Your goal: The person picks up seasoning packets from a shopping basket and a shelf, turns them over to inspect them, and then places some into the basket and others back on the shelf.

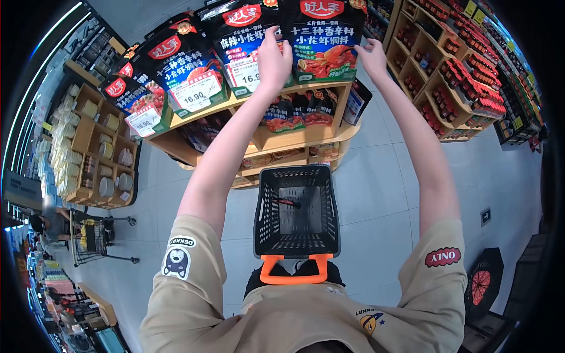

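My right hand (372,59) pinches the right edge of a black and blue crayfish seasoning packet (325,56) standing on top of the wooden display shelf. My left hand (275,62) is raised at the packet's left side, index finger stretched up and thumb apart from it. It overlaps the neighbouring seasoning packet (238,41) and a white price card (242,76). Between my arms, below the shelf, is a black shopping basket (259,217) with an orange handle (294,279). A small dark and red item (286,202) lies inside it.
More seasoning packets (173,56) with price cards stand to the left, others on the shelf (294,141) below. Jar shelves (435,65) rise at right, a shelf of bowls (103,147) at left. A person (50,226) is by a shopping cart (91,238) at far left.
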`<state>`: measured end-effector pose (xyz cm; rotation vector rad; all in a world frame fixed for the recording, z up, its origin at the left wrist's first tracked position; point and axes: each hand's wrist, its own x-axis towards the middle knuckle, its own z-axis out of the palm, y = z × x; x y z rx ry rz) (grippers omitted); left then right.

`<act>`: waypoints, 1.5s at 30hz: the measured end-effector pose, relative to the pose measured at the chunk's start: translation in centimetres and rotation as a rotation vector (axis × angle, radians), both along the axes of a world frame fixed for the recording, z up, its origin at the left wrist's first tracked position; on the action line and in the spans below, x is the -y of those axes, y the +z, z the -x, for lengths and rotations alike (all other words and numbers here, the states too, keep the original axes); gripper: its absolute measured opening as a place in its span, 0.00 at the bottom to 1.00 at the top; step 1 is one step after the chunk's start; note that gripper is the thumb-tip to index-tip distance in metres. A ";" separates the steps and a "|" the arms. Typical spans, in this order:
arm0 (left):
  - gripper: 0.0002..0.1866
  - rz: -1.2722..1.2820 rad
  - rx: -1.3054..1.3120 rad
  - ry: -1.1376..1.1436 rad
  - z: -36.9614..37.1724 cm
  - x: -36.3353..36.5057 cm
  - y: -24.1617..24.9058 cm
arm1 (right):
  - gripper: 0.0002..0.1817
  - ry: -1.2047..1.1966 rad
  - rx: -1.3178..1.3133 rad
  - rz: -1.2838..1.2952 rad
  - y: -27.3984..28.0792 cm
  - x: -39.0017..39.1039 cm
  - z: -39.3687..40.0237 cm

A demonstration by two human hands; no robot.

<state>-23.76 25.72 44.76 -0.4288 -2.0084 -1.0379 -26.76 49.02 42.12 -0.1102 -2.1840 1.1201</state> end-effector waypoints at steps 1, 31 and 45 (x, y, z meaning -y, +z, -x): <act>0.15 -0.066 0.032 -0.090 -2.4 0.4 -0.7 | 0.25 -0.002 -0.069 0.029 -0.6 -0.3 -0.8; 0.11 0.485 1.480 -0.638 -25.3 16.8 -45.3 | 0.08 0.022 0.596 -0.541 -23.3 24.0 -50.2; 0.15 -0.865 2.156 -0.031 -19.8 12.2 -59.7 | 0.11 -0.036 0.685 -0.553 -23.7 23.8 -50.5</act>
